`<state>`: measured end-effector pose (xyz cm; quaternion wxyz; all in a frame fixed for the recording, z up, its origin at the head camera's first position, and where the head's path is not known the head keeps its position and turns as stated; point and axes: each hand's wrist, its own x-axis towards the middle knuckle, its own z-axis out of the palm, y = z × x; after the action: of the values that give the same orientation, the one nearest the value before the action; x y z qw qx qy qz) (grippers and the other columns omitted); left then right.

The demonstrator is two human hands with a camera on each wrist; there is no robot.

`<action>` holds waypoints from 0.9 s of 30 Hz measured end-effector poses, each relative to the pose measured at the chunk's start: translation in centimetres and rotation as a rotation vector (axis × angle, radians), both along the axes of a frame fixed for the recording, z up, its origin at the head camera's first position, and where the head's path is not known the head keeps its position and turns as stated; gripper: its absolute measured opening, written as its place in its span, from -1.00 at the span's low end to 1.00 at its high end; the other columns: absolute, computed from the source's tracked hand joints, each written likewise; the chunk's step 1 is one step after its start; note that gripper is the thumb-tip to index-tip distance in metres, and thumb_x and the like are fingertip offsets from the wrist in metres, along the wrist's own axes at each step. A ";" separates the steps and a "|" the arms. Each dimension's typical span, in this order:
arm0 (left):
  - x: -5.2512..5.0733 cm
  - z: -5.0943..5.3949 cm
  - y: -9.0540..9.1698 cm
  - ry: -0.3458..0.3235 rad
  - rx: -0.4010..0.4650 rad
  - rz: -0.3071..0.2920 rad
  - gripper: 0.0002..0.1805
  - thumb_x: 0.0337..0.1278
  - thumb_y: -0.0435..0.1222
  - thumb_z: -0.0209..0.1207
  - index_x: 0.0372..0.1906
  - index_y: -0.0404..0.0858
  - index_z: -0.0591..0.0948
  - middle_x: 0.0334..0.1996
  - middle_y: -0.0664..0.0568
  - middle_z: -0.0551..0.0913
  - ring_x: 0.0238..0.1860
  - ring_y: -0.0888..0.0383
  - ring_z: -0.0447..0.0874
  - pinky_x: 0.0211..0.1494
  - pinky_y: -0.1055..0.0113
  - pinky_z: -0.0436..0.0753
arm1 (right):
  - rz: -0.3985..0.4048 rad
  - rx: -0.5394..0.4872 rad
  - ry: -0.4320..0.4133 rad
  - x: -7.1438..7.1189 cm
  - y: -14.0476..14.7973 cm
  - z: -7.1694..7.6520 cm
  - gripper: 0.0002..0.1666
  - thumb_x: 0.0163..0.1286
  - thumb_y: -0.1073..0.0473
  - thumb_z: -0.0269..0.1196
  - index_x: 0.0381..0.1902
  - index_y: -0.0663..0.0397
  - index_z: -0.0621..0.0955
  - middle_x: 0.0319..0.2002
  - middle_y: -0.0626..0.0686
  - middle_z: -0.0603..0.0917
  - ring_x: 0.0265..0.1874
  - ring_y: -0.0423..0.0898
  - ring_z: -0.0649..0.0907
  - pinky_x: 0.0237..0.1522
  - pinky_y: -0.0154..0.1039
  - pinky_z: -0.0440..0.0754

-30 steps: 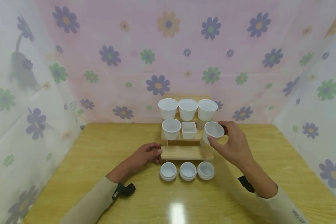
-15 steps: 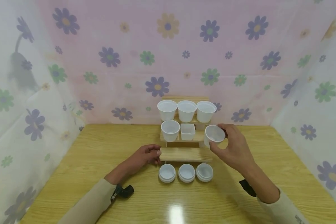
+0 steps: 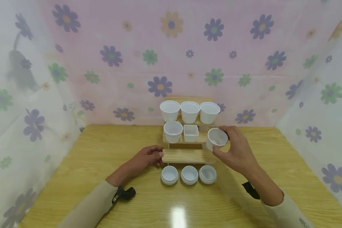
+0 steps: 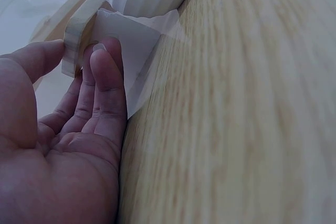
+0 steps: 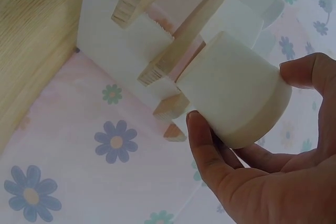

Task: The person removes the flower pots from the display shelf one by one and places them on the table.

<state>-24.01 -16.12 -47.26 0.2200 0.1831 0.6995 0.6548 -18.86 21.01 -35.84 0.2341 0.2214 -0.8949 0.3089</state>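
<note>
My right hand (image 3: 236,152) holds a round white plastic pot (image 3: 217,139) between thumb and fingers, at the right end of the stand's middle shelf. In the right wrist view the pot (image 5: 233,87) is gripped around its side and appears tilted; whether its base touches the shelf I cannot tell. My left hand (image 3: 148,156) pinches the left end of the lowest wooden shelf board (image 3: 188,156), the thumb against its edge and fingers beneath, as the left wrist view shows. Left of the held pot, a square white pot (image 3: 191,133) and a round pot (image 3: 173,132) stand on the middle shelf.
Three larger white pots (image 3: 190,112) line the upper shelf. On the table (image 3: 117,139), three small round white pots (image 3: 189,175) stand in a row before the stand. Flower-patterned cloth (image 3: 125,76) encloses the back and sides.
The pot in my right hand has shifted slightly down and toward the front. My left hand keeps its grip on the shelf board, and the other pots stay put.
</note>
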 end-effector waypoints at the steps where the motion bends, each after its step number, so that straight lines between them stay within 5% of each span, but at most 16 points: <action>1: 0.0 0.0 0.0 0.005 -0.002 0.001 -0.47 0.65 -0.17 0.13 0.42 -0.46 0.40 -0.07 -0.16 0.68 -0.04 0.01 0.72 0.04 0.25 0.74 | 0.005 0.002 0.000 0.0 0.0 0.0 -0.33 0.19 0.28 0.49 0.26 0.28 0.54 0.10 0.18 0.62 -0.07 0.07 0.62 -0.13 0.05 0.64; 15: 0.1 0.7 0.0 0.019 0.012 0.010 -0.50 0.63 -0.20 0.13 0.38 -0.48 0.43 -0.12 -0.14 0.71 -0.07 0.04 0.72 0.01 0.26 0.74 | 0.024 0.015 0.019 0.1 0.6 0.1 -0.26 0.19 0.27 0.56 0.30 0.24 0.53 0.06 0.13 0.62 -0.08 0.00 0.62 -0.13 -0.21 0.61; 27: 0.2 0.9 0.0 -0.007 0.026 -0.002 -0.51 0.63 -0.19 0.13 0.37 -0.46 0.45 -0.12 -0.12 0.72 -0.07 0.06 0.72 0.01 0.27 0.74 | 0.008 0.048 0.005 0.7 1.1 -0.3 -0.28 0.17 0.27 0.56 0.26 0.30 0.54 0.05 0.16 0.62 -0.11 0.02 0.63 -0.18 -0.06 0.66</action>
<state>-23.77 -16.08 -46.33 0.2208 0.1843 0.6901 0.6641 -18.12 22.07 -36.10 0.2299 0.2311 -0.9005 0.2878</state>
